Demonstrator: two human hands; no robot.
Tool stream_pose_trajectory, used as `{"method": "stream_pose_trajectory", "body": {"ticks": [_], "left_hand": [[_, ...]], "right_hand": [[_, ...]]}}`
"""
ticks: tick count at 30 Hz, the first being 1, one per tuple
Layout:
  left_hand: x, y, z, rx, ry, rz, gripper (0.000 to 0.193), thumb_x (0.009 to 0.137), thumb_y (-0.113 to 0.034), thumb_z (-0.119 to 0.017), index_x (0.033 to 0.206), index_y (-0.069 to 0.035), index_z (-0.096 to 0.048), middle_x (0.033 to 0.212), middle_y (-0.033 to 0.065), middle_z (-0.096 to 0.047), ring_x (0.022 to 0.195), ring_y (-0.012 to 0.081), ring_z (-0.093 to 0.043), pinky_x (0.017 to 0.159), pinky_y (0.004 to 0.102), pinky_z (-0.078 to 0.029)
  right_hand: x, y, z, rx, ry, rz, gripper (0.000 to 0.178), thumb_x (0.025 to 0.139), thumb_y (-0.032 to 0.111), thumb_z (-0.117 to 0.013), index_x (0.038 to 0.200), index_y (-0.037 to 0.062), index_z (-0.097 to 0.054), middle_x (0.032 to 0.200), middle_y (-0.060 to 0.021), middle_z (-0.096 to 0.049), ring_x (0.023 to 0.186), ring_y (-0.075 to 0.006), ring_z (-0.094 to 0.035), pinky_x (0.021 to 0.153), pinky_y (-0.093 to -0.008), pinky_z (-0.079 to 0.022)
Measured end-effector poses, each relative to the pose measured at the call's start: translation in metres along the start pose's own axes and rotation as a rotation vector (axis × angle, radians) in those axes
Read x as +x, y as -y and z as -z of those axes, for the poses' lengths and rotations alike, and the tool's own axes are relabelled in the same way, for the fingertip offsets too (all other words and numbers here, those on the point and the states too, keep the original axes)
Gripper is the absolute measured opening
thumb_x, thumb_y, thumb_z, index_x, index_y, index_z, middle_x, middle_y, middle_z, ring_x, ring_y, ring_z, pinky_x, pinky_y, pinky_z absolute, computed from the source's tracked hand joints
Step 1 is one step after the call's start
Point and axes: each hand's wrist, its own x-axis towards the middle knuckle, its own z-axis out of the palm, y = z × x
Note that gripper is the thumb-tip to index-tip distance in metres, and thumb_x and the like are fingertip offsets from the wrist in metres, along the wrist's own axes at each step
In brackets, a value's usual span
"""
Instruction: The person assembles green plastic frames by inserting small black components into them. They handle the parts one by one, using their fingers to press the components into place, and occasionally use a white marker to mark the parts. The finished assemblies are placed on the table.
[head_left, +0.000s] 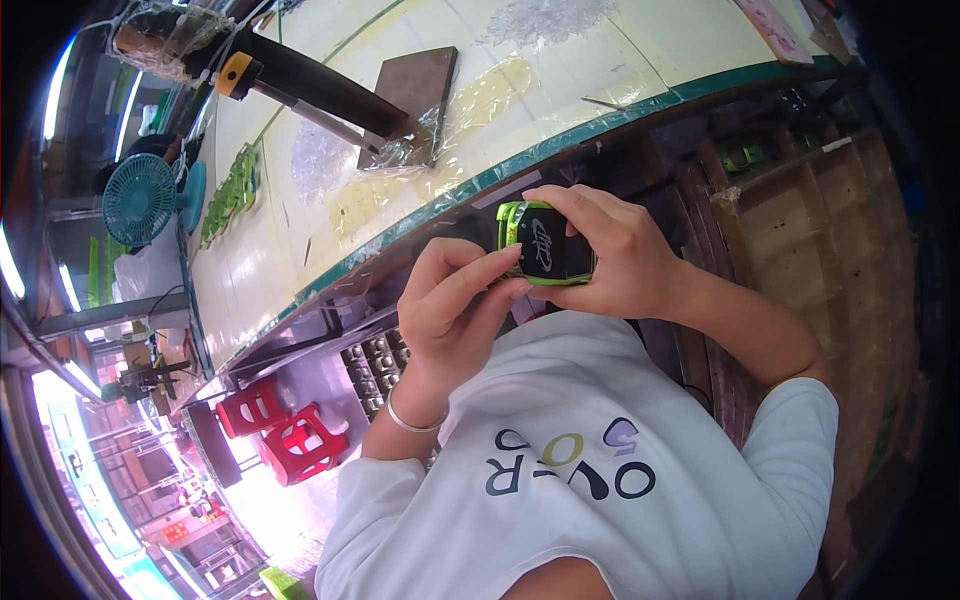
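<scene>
Between both hands, just off the table's front edge, is a small rounded case-like object (548, 246) with a black face, a pale script mark and a bright green rim; I cannot make out its exact kind. My right hand (628, 245) wraps its right side, fingers over the far edge and thumb along the near edge. At the object's left end, my left hand (448, 305) is closed, with its index finger and thumb pressed to the green rim near the lower left corner. The underside of the object is hidden.
The pale worktable (285, 265) has a green edge. On it are a brown board (430, 75) under a black post-like tool (320, 90), green parts (230, 195) and clear scraps (545, 20). Also around are a teal fan (140, 200), red stools (305, 445) and a wooden tray (820, 230).
</scene>
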Motion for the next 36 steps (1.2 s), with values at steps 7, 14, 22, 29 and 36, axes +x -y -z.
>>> {"method": "stream_pose_trajectory", "body": {"ticks": [7, 14, 22, 29, 36], "left_hand": [[0.005, -0.007, 0.013, 0.164, 0.123, -0.088, 0.032, 0.057, 0.001, -0.07, 0.088, -0.002, -0.062, 0.069, 0.0069, -0.049, 0.058, 0.0169, -0.047, 0.049, 0.0255, -0.038], [0.011, -0.01, 0.012, 0.23, 0.152, -0.142, 0.034, 0.056, 0.001, -0.07, 0.088, -0.002, -0.061, 0.067, 0.0065, -0.049, 0.057, 0.0191, -0.046, 0.048, 0.0277, -0.036], [-0.011, 0.015, -0.014, 0.361, -0.053, -0.223, 0.036, 0.061, -0.002, -0.067, 0.096, -0.001, -0.061, 0.066, 0.0042, -0.045, 0.058, 0.0173, -0.041, 0.05, 0.0265, -0.034], [-0.013, 0.013, -0.008, -0.016, -0.059, 0.029, 0.03, 0.065, 0.004, -0.065, 0.095, 0.001, -0.061, 0.07, 0.0054, -0.048, 0.06, 0.0135, -0.043, 0.055, 0.0221, -0.035], [-0.003, 0.008, -0.005, 0.026, -0.062, -0.031, 0.026, 0.061, 0.005, -0.067, 0.086, 0.004, -0.062, 0.068, 0.0061, -0.05, 0.06, 0.0131, -0.044, 0.055, 0.0222, -0.035]], "right_hand": [[-0.001, 0.001, -0.003, -0.037, -0.03, 0.02, 0.056, 0.059, 0.024, -0.071, 0.107, 0.0086, -0.047, 0.078, -0.0078, -0.054, 0.071, -0.0249, -0.056, 0.06, -0.0335, -0.046], [-0.002, 0.002, -0.001, -0.055, -0.003, -0.006, 0.061, 0.057, 0.022, -0.074, 0.108, 0.0047, -0.047, 0.084, -0.0097, -0.055, 0.066, -0.0208, -0.053, 0.059, -0.0288, -0.046], [-0.003, 0.003, -0.005, 0.084, 0.043, -0.194, 0.056, 0.058, 0.024, -0.072, 0.106, 0.0112, -0.047, 0.081, -0.0068, -0.056, 0.07, -0.0223, -0.058, 0.059, -0.0321, -0.047], [0.0, 0.006, 0.0, -0.029, 0.045, -0.131, 0.057, 0.056, 0.022, -0.073, 0.106, 0.0102, -0.046, 0.078, -0.0071, -0.055, 0.07, -0.0235, -0.057, 0.058, -0.0329, -0.046], [-0.001, 0.004, 0.002, -0.07, -0.012, -0.073, 0.058, 0.056, 0.021, -0.073, 0.105, 0.0076, -0.046, 0.079, -0.0089, -0.054, 0.072, -0.0263, -0.056, 0.059, -0.0337, -0.046]]}}
